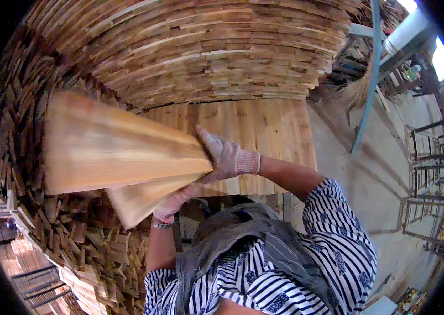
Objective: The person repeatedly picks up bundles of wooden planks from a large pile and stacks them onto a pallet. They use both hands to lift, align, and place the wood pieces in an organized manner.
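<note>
A thick bundle of pale wooden boards (111, 147) fills the left middle, lifted off the stack and blurred by motion. My right hand (225, 156), in a light work glove, presses on the near end of the bundle from above. My left hand (172, 206), also gloved, grips the underside of the lowest board, which juts down toward me. A flat layer of laid boards (264, 131) lies just behind the hands. My striped shirt and grey apron fill the lower middle.
A tall curved wall of stacked boards (206, 52) rises behind. Loose stacked offcuts (90, 247) pile up at the left and lower left. A concrete floor (379, 178) opens to the right, with a blue pole (369, 84), a broom and metal racks (432, 173).
</note>
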Tool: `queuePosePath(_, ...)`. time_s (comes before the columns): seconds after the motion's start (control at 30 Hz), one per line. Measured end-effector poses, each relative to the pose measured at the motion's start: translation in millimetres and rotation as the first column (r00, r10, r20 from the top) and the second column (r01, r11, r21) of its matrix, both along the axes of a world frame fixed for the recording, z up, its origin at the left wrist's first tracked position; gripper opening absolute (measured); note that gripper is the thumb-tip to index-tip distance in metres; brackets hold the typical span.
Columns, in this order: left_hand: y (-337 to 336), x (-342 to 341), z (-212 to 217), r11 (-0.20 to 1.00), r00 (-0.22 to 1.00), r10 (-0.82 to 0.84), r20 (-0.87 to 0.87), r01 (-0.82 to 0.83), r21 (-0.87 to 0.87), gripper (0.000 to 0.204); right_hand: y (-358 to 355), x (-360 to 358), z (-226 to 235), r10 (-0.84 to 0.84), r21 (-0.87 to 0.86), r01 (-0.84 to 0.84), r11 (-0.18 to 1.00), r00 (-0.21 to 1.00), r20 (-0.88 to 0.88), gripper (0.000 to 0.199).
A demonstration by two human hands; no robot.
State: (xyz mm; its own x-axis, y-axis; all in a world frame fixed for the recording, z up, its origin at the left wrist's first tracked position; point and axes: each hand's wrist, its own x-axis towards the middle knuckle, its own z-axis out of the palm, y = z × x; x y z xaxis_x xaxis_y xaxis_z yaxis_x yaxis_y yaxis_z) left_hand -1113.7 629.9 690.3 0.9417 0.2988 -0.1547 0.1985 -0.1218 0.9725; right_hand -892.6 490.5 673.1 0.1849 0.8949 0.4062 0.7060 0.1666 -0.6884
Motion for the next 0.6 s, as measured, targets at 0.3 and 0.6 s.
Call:
queuePosePath(0.3,40.8,25.4,-2.9,0.889,0.972,-0.182,-0.146,0.1,-0.446,0.079,13.5,-34.7,-19.2,-0.139,-0.326,0.063,0.943,0.967,-0.215,0.139)
queuePosePath(0.6,57.4,58.1,54.4,1.0,0.998,0.001,-0.07,-0.003,-0.027,0.068,45.1,-12.0,42.7,-0.054,-0.189,-0.068,0.98,0.817,-0.574,0.132)
